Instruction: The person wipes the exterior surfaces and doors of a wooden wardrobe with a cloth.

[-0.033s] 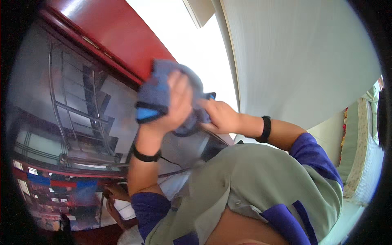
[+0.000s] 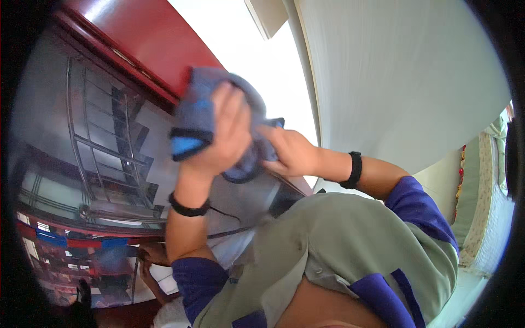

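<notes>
A blue-grey cloth [image 2: 199, 112] with black edging and a bright blue corner is bunched up in front of me, blurred by motion. My left hand [image 2: 227, 134] holds it, fingers stretched along the fabric and the blue corner poking out by the wrist. At the cloth's right end, my right hand [image 2: 292, 150] pinches another part between thumb and fingers. The cloth overlaps the edge of a glossy red panel [image 2: 147, 44]; whether it touches the panel I cannot tell. Both wrists wear black bands.
Left of the panel lies a dark shiny surface [image 2: 49, 120] that seems to mirror a railing and steps. A pale grey board [image 2: 394, 76] fills the upper right. Another person's hand [image 2: 153, 257] shows at the lower left, by something white. Fabric-covered furniture [image 2: 481, 202] stands far right.
My left hand and the cloth have shifted a little to the left and upward. My right hand has moved slightly the same way, still holding the cloth.
</notes>
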`<state>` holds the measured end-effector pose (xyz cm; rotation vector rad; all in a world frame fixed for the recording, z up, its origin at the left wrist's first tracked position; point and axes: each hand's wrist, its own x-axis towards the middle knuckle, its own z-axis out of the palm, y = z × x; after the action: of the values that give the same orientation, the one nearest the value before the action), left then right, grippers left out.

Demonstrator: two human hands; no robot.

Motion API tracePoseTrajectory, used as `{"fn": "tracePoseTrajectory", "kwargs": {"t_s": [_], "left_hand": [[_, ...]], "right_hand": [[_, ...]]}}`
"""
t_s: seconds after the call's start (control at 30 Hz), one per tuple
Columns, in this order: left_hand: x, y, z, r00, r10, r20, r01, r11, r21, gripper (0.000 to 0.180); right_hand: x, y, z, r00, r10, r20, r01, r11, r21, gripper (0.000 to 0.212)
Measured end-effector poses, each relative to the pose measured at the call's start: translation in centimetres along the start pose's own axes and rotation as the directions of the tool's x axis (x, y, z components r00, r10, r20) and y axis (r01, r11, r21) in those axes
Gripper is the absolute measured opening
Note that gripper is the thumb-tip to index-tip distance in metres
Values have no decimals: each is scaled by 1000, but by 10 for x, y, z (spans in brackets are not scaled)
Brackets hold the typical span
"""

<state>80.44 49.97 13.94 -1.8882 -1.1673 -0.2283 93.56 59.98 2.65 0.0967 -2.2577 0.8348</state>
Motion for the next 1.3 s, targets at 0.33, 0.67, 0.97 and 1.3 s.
{"fn": "tracePoseTrajectory", "kwargs": {"t_s": [0.33, 0.67, 0.97, 1.3], "left_hand": [[26, 7, -17, 957, -212, 199, 186, 972, 144, 32], [35, 3, -28, 860, 195, 471, -428, 778, 460, 26], [8, 26, 1, 885, -425, -190, 465, 818, 338, 39], [-53, 105, 28, 816, -337, -469, 470, 860, 199, 9]], "right_hand": [[17, -11, -2, 992, 78, -98, -70, 994, 82, 66], [4, -3, 9, 998, -61, -2, 61, 998, 8, 66], [-6, 3, 30, 993, 117, 1, -117, 993, -29, 63], [-71, 17, 8, 991, 127, -28, -130, 984, -120, 56]]}}
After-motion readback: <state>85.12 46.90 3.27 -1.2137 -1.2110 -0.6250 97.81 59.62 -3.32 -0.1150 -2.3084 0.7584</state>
